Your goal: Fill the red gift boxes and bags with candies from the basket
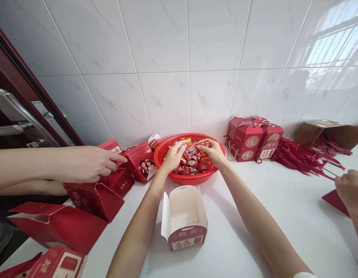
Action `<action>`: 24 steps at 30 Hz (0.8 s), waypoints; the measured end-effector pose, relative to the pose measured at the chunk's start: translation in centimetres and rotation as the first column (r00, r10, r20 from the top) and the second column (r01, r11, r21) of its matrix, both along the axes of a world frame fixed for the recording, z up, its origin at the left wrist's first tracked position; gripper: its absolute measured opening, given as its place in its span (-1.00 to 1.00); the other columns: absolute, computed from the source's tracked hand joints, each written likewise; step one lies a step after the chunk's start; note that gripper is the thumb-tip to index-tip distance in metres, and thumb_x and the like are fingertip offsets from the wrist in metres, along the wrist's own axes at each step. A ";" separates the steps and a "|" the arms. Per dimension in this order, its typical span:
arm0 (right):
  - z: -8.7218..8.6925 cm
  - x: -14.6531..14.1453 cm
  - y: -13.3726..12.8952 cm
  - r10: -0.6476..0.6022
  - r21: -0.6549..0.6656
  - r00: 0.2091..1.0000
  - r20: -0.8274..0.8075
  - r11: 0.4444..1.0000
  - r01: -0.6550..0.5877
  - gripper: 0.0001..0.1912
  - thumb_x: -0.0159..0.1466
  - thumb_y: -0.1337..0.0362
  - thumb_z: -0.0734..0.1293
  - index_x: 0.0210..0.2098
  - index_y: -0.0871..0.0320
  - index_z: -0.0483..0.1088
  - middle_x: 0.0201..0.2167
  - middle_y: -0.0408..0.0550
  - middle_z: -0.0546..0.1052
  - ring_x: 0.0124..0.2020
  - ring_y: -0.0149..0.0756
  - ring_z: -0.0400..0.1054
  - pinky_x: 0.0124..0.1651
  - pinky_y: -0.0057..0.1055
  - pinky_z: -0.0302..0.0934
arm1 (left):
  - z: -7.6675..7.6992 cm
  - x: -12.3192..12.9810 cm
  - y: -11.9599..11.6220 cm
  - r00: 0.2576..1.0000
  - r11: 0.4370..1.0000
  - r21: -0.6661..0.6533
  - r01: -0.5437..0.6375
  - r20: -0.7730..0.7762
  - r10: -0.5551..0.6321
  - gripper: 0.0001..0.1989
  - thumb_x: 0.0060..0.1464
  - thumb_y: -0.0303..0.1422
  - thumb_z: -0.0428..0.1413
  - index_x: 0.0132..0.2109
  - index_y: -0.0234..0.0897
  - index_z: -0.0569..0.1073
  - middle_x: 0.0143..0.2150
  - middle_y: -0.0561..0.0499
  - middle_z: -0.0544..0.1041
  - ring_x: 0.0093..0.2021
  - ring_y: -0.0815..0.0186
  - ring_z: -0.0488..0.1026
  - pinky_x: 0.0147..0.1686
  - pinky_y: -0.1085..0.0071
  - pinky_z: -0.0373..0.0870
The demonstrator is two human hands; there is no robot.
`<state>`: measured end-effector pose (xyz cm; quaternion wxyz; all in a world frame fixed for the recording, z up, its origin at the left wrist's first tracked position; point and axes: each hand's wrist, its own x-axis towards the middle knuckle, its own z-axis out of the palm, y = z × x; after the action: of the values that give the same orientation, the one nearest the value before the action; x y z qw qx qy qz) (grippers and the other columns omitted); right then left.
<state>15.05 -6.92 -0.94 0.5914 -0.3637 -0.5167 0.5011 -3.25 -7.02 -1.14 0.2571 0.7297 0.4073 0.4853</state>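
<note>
A red plastic basket (pixel 158 154) full of wrapped candies (pixel 193 164) stands against the wall. My left hand (pixel 173 157) reaches into its left side, with thumb and fingers closed on a red candy packet (pixel 190 151). From the right, my right hand (pixel 214 153) pinches another red packet (pixel 204 143) among the candies; its fingertips partly cover it. In front of the basket, between my forearms, sits an open red gift box (pixel 188 239) with a white inside. Its top flaps stand up, and no candy shows inside.
At left, another person's hand (pixel 80 164) is over several red boxes (pixel 71 224). Closed red boxes (pixel 245 141) stand right of the basket, beside dark red ribbons (pixel 297 156) and a cardboard box (pixel 326 129). Another person's hand (pixel 351 191) is at the right edge.
</note>
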 end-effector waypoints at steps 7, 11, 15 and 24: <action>4.1 1.5 -2.5 -0.010 0.117 0.992 0.123 0.993 -0.005 -0.71 -0.05 0.15 0.51 -0.39 0.16 0.48 -0.48 -0.11 0.55 -0.43 -0.25 0.43 -0.41 -0.36 0.32 | 4.0 -2.6 -3.8 0.992 0.976 -0.202 0.079 -0.079 -0.096 -0.62 0.24 -0.09 0.00 0.00 -0.21 0.53 0.03 -0.06 0.58 0.05 0.15 0.50 0.07 0.27 0.43; 7.2 2.2 -6.2 0.045 0.277 0.951 0.306 0.951 -0.135 -0.78 0.08 0.18 0.46 -0.34 0.18 0.51 -0.43 -0.12 0.54 -0.39 -0.30 0.40 -0.33 -0.40 0.29 | 7.8 -4.6 -8.6 0.852 0.910 -0.350 0.222 -0.385 -0.356 -0.65 0.18 -0.05 0.09 -0.26 -0.21 0.60 -0.06 -0.03 0.60 -0.01 0.16 0.49 -0.01 0.38 0.41; 8.9 1.8 -9.8 0.100 0.352 0.828 0.552 0.871 -0.341 -0.85 0.17 0.26 0.40 -0.27 0.17 0.50 -0.35 -0.10 0.55 -0.33 -0.31 0.38 -0.27 -0.42 0.24 | 9.2 -5.1 -12.3 0.697 0.864 -0.462 0.200 -0.552 -0.457 -0.72 0.16 -0.11 0.12 -0.24 -0.16 0.63 -0.08 -0.02 0.60 -0.05 0.17 0.49 -0.11 0.43 0.39; 9.1 -0.1 -13.1 0.077 0.186 0.384 0.920 0.778 -0.600 -0.89 0.16 0.48 0.28 -0.37 0.16 0.40 -0.45 -0.15 0.47 -0.43 -0.40 0.25 -0.40 -0.45 0.01 | 7.3 -2.9 -12.6 0.618 0.871 -0.449 0.200 -0.632 -0.467 -0.73 0.02 -0.41 0.09 -0.10 -0.23 0.52 -0.10 -0.01 0.58 -0.15 0.20 0.52 -0.21 0.42 0.43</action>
<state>14.94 -20.05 8.18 0.1896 -0.2828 -0.9177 0.2048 -6.14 -19.57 6.12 0.2820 0.8690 0.4058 0.0234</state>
